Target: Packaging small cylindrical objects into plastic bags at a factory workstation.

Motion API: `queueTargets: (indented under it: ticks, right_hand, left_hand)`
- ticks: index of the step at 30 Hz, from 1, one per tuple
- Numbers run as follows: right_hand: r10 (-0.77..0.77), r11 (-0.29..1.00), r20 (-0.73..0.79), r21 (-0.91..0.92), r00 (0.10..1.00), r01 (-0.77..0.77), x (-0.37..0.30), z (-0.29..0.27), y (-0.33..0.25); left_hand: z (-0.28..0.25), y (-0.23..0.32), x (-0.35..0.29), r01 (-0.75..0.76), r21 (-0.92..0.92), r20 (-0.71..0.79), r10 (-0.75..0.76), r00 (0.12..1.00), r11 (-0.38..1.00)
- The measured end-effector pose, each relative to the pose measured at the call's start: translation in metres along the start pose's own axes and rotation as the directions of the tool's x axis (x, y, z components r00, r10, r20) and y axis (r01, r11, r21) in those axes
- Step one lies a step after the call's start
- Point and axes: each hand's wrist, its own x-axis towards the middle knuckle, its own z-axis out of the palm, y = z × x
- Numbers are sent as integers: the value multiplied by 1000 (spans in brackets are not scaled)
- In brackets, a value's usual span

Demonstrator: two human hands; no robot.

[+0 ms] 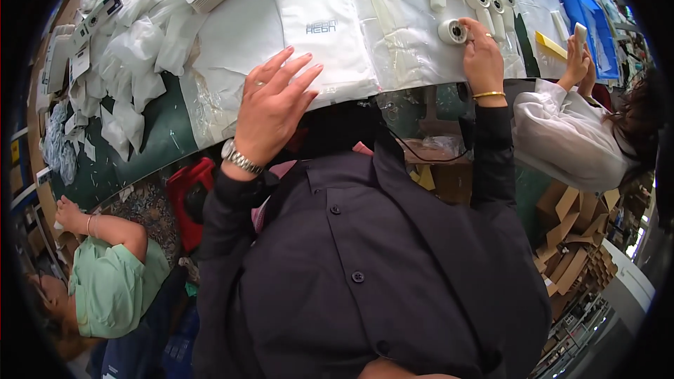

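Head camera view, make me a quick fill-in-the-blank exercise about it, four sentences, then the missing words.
1. The left hand has, at its wrist, a metal ____ with a dial.
2. One white device is touched by the person's own ____.
3. The plastic bin at the upper right is ____.
4. The co-worker at the picture's left wears pale ____.

Missing words: watch; right hand; blue; green.

The right hand (pixel 483 57) partly hides the round white device (pixel 449 32).
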Motion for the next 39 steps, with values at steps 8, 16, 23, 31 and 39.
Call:
queueTargets:
  ticks: [8, 16, 23, 31, 39]
  right_hand:
    - [-9, 987, -158, 156, 987, 34, -42, -7, -59]
    - [90, 994, -211, -45, 973, -102, -44, 2, -68]
    - [67, 764, -13, 644, 998, -43, -57, 9, -147]
    - [-105, 588, 91, 809, 990, -12, -81, 37, -152]
    - [-150, 623, 164, 781, 975, -35, -75, 54, -156]
  left_hand:
    - [40, 9, 8, 148, 140, -21, -146, 989, 979]
    - [42, -1, 9, 162, 26, -167, -155, 974, 986]
    - [45, -14, -5, 216, 7, -186, -211, 960, 976]
    - [84, -2, 4, 208, 174, -233, -165, 958, 963]
    - [73, 1, 5, 278, 208, -229, -229, 946, 938]
